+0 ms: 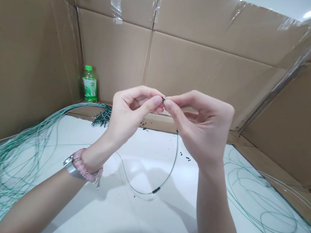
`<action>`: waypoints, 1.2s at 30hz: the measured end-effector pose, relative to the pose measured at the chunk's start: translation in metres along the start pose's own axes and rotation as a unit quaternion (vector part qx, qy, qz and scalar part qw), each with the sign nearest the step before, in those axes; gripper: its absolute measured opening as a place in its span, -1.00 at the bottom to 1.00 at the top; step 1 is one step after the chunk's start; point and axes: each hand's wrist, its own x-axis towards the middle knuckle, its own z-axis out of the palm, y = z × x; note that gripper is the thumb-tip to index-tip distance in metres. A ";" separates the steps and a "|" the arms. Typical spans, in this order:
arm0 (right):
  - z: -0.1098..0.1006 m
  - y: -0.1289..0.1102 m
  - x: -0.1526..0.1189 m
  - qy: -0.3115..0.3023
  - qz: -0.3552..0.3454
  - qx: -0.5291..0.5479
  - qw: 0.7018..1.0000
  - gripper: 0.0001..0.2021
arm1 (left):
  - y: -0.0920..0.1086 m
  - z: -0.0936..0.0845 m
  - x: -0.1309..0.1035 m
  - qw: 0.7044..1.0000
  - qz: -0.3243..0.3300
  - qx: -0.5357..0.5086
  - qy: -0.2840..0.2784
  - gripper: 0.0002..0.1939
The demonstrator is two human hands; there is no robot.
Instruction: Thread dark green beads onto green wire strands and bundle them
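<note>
My left hand [133,107] and my right hand [201,124] are raised over the far edge of the white table, fingertips meeting. Between the pinched thumbs and fingers is a small black piece [163,99], mostly covered, with a pale tip beside it. A thin green wire [176,155] rises from the table and disappears behind my right hand; its upper end is hidden. Lower on that wire sits a cluster of small dark beads or sleeves [156,190]. From there the wire curves left, passing beneath my left wrist.
A large tangle of green wires [14,165] covers the left side, its dark-tipped ends [102,116] gathered at the back. Looser wire loops [269,217] lie right. Tiny black pieces [186,157] are scattered on the white table [127,222]. A green bottle [90,84] stands against cardboard walls [187,66].
</note>
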 end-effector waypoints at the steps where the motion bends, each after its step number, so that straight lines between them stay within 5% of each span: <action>1: 0.000 0.000 0.000 -0.003 0.008 0.003 1.000 -0.83 | -0.001 -0.001 0.000 1.000 0.008 0.002 -0.001 -0.97; 14: -0.003 -0.006 0.000 -0.019 0.010 -0.087 0.996 -0.85 | 0.002 0.002 -0.001 0.988 0.094 0.122 0.012 -0.97; 24: -0.008 -0.008 0.000 -0.044 -0.086 -0.266 0.959 -0.84 | 0.012 -0.011 0.001 0.923 0.218 0.313 -0.045 -0.98; 30: -0.005 -0.008 -0.001 -0.041 -0.085 -0.271 0.958 -0.85 | 0.015 -0.013 0.002 0.885 0.263 0.380 -0.055 -0.95; 36: -0.006 -0.008 0.000 -0.031 -0.078 -0.237 0.968 -0.86 | 0.012 -0.011 0.002 0.893 0.266 0.361 -0.045 -0.95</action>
